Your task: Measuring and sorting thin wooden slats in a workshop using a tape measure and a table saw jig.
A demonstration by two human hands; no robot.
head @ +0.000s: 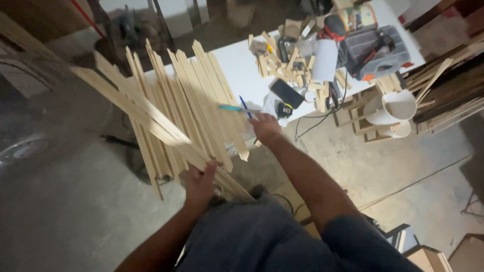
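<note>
My left hand (200, 182) grips the near end of a long pale wooden strip (146, 113) that reaches up and left across a pile of similar wooden strips (201, 100) lying on the white table (237, 65). My right hand (264, 127) rests at the table's front edge, fingers spread, holding nothing. It touches the table just below a teal pen (231, 108) and a blue pen (245, 106), beside a small tape measure (286, 110).
Farther back on the table lie a dark phone (286, 93), several short wood offcuts (277, 63), a white roll (325, 60) and a grey tool case (375, 50). White buckets (396, 108) and more wood strips (443, 85) stand at the right. Concrete floor (75, 211) lies below.
</note>
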